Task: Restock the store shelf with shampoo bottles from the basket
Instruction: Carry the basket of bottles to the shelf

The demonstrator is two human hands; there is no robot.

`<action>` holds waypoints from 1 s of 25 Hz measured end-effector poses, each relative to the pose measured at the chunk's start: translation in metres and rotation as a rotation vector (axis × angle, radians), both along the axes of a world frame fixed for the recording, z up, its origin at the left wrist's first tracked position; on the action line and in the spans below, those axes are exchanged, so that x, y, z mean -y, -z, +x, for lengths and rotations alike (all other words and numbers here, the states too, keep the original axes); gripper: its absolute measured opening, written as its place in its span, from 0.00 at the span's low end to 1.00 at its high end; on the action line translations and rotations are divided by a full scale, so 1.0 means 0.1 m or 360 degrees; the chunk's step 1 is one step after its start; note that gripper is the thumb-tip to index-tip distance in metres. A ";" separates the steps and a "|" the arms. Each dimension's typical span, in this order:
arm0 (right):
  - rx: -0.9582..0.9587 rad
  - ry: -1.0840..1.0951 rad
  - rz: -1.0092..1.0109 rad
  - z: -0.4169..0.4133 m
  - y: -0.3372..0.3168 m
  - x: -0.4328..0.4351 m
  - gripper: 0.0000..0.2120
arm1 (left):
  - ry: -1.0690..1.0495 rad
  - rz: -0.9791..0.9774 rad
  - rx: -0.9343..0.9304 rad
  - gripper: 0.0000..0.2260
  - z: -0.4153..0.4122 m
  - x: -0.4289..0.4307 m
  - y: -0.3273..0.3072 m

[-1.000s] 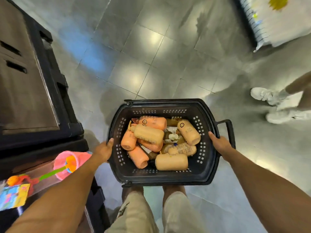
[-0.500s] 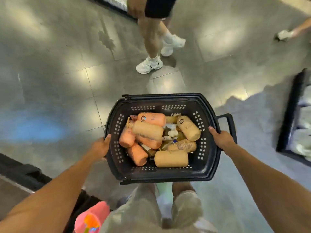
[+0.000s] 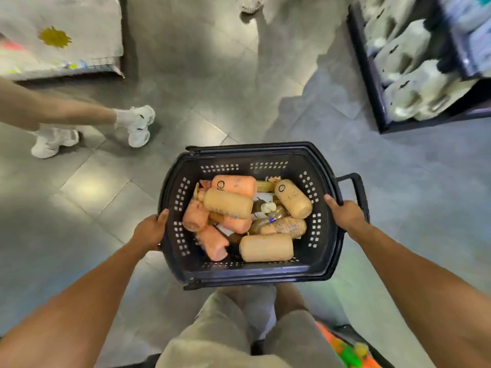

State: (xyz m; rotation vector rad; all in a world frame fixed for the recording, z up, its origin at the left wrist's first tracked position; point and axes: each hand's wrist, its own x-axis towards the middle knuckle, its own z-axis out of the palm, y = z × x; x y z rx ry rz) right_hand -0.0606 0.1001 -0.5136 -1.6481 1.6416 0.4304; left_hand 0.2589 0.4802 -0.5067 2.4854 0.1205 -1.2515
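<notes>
A grey tiled floor [image 3: 212, 75] fills most of the view, glossy with patches of reflected light. At the far right stands a dark-framed shelf unit [image 3: 372, 83] stacked with blurred white, soft-looking goods [image 3: 409, 75]; what they are cannot be made out. At the far left is a display covered by a white cloth [image 3: 66, 27] with a yellow splash on it.

In the middle, near the person and above their beige shorts [image 3: 212, 328], a black plastic basket [image 3: 324, 235] with perforated walls is held off the floor. A looped side handle [image 3: 357, 187] sticks out at its right end. From the left, another person's bare legs [image 3: 66, 112] in white shoes [image 3: 138, 126] reach across the tiles, well apart from the basket.

The shampoo bottles all lie inside the basket, heaped on their sides. A tan bottle [image 3: 267, 247] lies across the near end, a second tan bottle [image 3: 228, 203] rests on top of the heap, and a third [image 3: 292, 199] slants along the right wall. Orange bottles [image 3: 233, 185] sit at the far end and down the left side [image 3: 195, 216].

The left hand [image 3: 151, 229] grips the basket's left rim with the thumb hooked over the edge. The right hand [image 3: 345, 216] grips the right rim, just beside the side handle, thumb laid along the top.

Blurred bright toys [image 3: 345, 351] show at the near right corner.
</notes>
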 end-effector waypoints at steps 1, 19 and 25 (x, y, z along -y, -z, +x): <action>-0.0002 0.0058 0.0000 -0.22 -0.01 0.05 0.37 | 0.0060 -0.0023 0.0016 0.29 -0.08 0.16 -0.01; -0.0177 0.1098 -0.0062 -4.53 -0.53 0.89 0.36 | 0.1430 -0.0213 0.0200 0.29 -2.78 4.20 -0.41; -0.0191 0.1459 -0.0143 -5.37 -0.75 1.30 0.36 | 0.1731 -0.0394 0.0165 0.26 -3.52 5.74 -0.57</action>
